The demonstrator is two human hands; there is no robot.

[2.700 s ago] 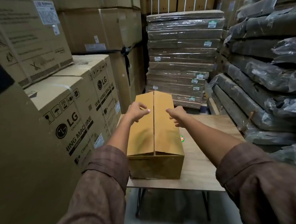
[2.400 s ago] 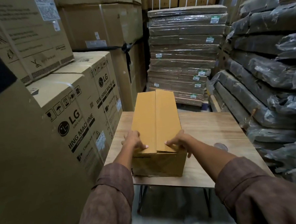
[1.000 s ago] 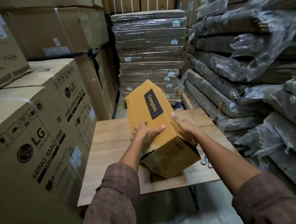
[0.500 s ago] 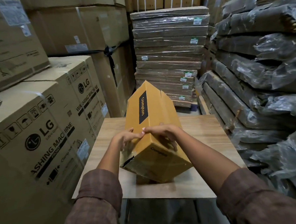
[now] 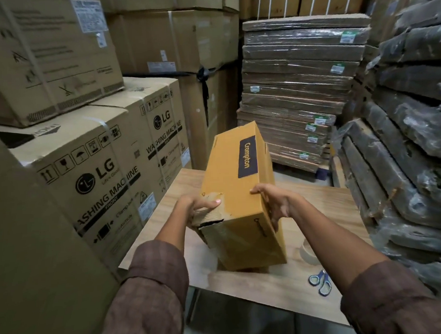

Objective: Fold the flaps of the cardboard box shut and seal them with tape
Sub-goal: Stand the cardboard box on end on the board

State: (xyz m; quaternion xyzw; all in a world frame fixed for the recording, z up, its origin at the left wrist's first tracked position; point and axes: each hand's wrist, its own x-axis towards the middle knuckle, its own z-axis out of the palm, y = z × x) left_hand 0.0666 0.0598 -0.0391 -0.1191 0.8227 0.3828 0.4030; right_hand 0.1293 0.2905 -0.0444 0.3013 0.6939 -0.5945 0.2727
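Cardboard box (image 5: 237, 189): tilted on table (image 5: 326, 202). Left hand (image 5: 200, 210) grips its near-left corner; right hand (image 5: 277, 204) clasps its right edge. Tape roll (image 5: 309, 251), scissors (image 5: 321, 283): near right.

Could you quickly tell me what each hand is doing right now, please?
Left hand: grips the near left corner of the cardboard box, thumb on top.
Right hand: holds the box's right side, fingers curled round its edge.
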